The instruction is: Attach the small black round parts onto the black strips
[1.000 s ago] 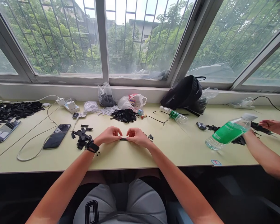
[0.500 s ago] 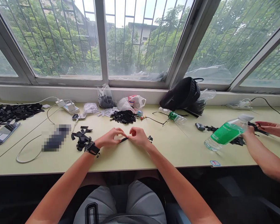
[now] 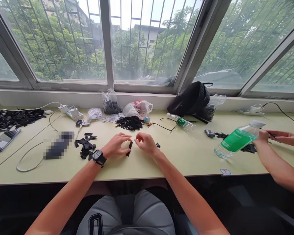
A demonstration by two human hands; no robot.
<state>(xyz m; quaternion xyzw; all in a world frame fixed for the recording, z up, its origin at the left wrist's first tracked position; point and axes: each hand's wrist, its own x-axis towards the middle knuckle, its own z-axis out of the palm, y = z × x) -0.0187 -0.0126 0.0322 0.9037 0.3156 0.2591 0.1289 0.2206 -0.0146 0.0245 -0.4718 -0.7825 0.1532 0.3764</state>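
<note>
**Black strip between your hands (image 3: 129,148)**

The long desk (image 3: 176,166) runs beneath the window. Left of your fingers sits a heap of black pieces (image 3: 85,147), and a second heap (image 3: 130,123) lies ahead of them. Far right of them, a co-worker's hand (image 3: 261,137) holds a water bottle (image 3: 237,141). Your left hand (image 3: 115,146) and right hand (image 3: 145,143) hover apart. The strip stands tilted between them, just beside your curled left fingers (image 3: 121,138); you cannot tell if they grip it. Your right fingertips (image 3: 138,139) are pinched together, off the strip.
</note>
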